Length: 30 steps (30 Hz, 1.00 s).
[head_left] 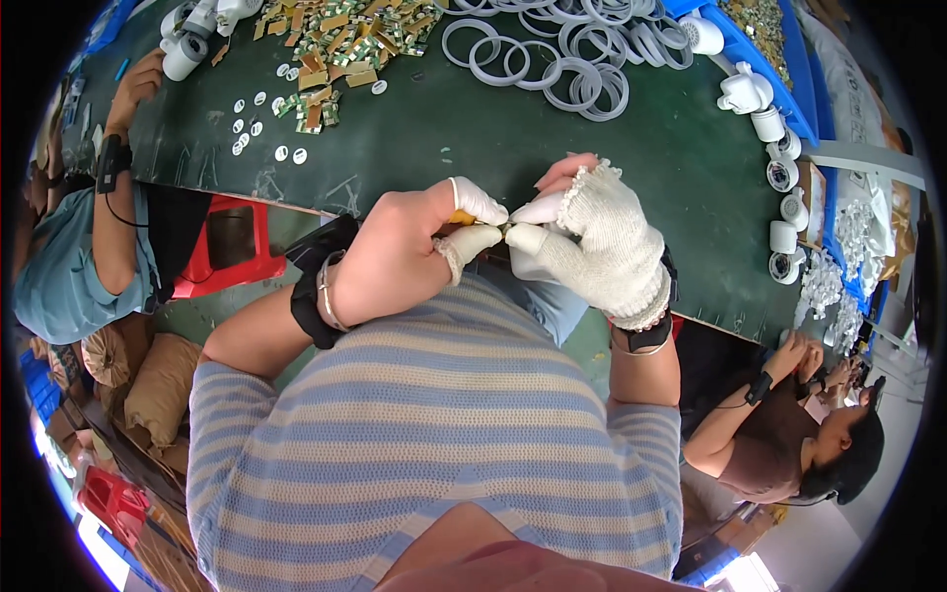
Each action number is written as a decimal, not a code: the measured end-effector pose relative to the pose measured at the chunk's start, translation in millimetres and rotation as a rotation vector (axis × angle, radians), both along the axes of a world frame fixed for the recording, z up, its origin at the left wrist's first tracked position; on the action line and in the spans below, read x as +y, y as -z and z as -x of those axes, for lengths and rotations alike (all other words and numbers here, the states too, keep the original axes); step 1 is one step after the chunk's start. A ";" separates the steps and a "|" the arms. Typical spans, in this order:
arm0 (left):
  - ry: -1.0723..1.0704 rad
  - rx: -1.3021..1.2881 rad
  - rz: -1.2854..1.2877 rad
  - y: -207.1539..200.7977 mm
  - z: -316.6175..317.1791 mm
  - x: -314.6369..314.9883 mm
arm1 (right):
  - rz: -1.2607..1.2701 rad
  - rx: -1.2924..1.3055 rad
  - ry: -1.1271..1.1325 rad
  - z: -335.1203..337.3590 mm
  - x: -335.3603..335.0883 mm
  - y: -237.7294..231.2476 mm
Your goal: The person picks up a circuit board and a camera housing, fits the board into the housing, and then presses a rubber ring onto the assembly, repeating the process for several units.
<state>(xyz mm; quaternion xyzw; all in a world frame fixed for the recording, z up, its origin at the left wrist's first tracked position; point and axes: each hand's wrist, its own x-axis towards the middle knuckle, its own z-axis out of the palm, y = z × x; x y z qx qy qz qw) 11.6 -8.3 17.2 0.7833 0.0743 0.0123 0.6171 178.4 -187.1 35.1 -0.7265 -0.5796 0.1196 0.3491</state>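
Observation:
My left hand (400, 242) and my right hand (602, 237) meet at the table's near edge, in front of my body. White coverings sit on the thumb and forefinger of my left hand, with a bit of yellow by the forefinger. A white knitted glove covers most of my right hand. Both hands are closed, thumb and forefinger pinched, tips almost touching. What lies between the tips is tiny and mostly hidden; a speck of green shows there. Beneath my right thumb a smooth white shape (529, 266) peeks out, its kind unclear.
Across the green table (395, 148) lie small circuit boards (345, 39), white discs (281, 153) and translucent rings (582, 84). White housings (782, 176) line the right edge beside a blue bin (789, 89). People work at both sides; a red stool (232, 247) stands left.

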 end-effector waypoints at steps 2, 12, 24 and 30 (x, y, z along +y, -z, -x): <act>-0.016 0.026 0.001 0.5 -2.2 -1.1 | 0.005 -0.012 0.022 1.2 3.4 -1.2; -0.058 0.088 0.523 6.4 -7.6 5.2 | -0.001 0.488 0.000 -5.8 -1.1 14.8; -0.114 -0.138 -0.078 9.5 -2.4 -7.4 | 0.031 0.015 0.074 2.9 9.9 -5.2; -0.186 0.001 0.213 14.5 -7.6 1.5 | -0.026 0.097 0.100 3.5 14.0 7.6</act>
